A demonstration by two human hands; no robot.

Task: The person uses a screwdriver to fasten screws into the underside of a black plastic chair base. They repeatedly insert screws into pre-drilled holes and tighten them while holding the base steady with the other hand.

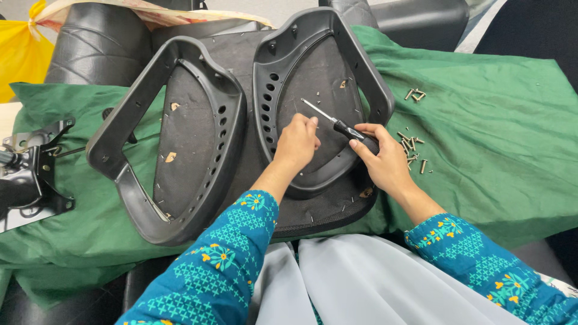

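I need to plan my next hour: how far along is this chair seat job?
Done: loose screws already lie on the green cloth. In hand: the right hand holds a screwdriver with its tip over the right plastic frame, the left hand beside it. Left: both frames, including the left frame, still sit on the seat pad.

both my arms reach forward, sleeves patterned teal. my left hand (296,139) is curled loosely, fingertips pressing down; my right hand (385,159) is closed in a grip.
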